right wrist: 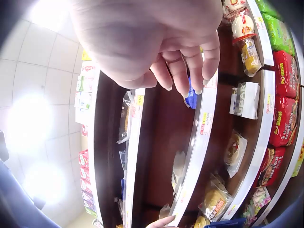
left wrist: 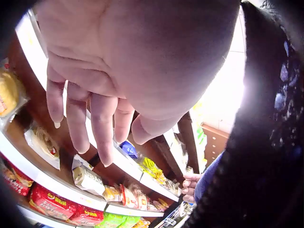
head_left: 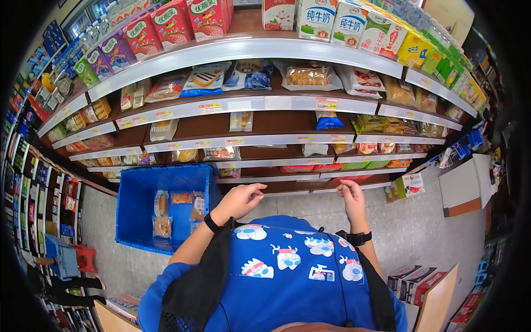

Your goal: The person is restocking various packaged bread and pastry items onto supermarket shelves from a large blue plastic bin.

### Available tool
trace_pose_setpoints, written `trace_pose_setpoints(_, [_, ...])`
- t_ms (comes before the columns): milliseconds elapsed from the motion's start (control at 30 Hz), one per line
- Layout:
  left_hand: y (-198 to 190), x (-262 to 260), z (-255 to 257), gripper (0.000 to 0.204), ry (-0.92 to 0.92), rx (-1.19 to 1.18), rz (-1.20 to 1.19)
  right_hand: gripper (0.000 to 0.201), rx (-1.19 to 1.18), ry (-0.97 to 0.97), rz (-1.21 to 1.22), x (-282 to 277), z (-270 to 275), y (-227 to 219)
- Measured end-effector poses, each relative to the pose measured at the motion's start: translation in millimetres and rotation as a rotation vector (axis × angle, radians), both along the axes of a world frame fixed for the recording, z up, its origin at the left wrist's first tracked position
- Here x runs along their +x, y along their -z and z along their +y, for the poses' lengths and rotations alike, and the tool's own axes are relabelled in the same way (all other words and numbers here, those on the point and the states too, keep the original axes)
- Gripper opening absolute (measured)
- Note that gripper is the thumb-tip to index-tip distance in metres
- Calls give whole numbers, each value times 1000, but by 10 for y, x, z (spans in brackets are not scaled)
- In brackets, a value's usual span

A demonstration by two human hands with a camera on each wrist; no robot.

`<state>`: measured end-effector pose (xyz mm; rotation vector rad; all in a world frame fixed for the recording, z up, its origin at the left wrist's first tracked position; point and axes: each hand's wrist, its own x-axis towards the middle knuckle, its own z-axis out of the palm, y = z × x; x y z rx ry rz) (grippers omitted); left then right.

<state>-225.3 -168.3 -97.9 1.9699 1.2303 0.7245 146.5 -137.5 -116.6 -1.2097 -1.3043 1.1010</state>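
Observation:
In the head view my left hand point(head_left: 239, 202) hovers in front of the lower shelves, fingers loosely bent and holding nothing. My right hand point(head_left: 352, 199) is raised to the right, also empty, its fingers relaxed. Both wrist views show loose, bare fingers before the shelving. Left of my left hand, a blue crate point(head_left: 134, 206) contains several wrapped breads, including a round one point(head_left: 162, 227) and a small orange-brown pack point(head_left: 181, 197). Facing me, the snack shelf point(head_left: 265, 133) carries a blue bag point(head_left: 329, 120) and a pale packet point(head_left: 241, 121); the right wrist view shows a packaged bread point(right wrist: 236, 151) lower down.
Milk cartons point(head_left: 316, 19) and pink drink boxes point(head_left: 172, 25) line the top shelf. A printed box point(head_left: 406, 187) stands on the floor at right. Behind left are a red stool point(head_left: 85, 258) and another person's arm by a lighter blue crate point(head_left: 62, 255). Wooden-sided displays point(head_left: 437, 299) flank me.

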Motion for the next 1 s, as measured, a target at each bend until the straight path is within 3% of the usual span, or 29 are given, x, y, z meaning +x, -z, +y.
trace_pose_setpoints(200, [71, -16, -454, 32, -180, -86, -28, 18, -18, 9, -61, 78, -341, 58])
trace_pose_setpoints(600, [151, 257, -1710, 33, -254, -100, 1, 19, -131, -50, -38, 284, -1366, 388])
trace_pose_setpoints(700, [118, 89, -2025, 35, -224, -239, 9, 20, -158, -57, -87, 81, -1604, 271])
trace_pose_setpoints(867, [375, -119, -2285, 36, -287, -158, -53, 20, -108, -157, -142, -137, -1722, 148])
trace_pose_setpoints(1000, [364, -443, -2400, 37, -325, -159, -56, 21, -94, -186, -144, -454, -1842, 135])
